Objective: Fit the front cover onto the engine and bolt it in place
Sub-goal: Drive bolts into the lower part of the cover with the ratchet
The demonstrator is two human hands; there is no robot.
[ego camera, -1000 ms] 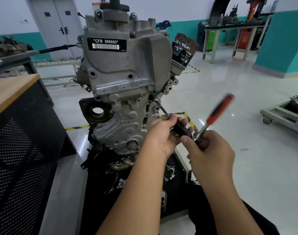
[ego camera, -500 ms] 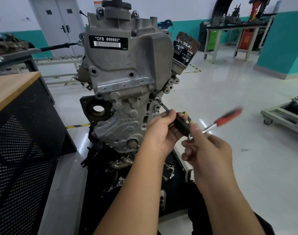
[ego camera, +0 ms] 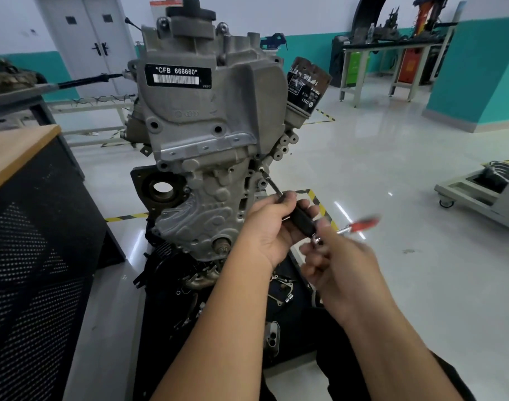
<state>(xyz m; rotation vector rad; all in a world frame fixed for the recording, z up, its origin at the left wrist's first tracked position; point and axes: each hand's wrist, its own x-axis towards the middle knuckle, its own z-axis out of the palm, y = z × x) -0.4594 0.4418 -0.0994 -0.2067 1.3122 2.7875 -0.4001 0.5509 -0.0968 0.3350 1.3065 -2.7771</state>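
Standing upright, the engine (ego camera: 207, 146) carries the cover (ego camera: 207, 209) on its front as before. Left hand (ego camera: 272, 230) still grips the extension (ego camera: 301, 218), tip at a bolt (ego camera: 261, 169). Right hand (ego camera: 338, 266) holds the ratchet (ego camera: 360, 224), whose red handle has swung lower, blurred.

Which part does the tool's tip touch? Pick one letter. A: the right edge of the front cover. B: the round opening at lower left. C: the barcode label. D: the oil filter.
A: the thin extension bar, steadied by the left hand, runs up to a bolt point on the front cover at its right edge.
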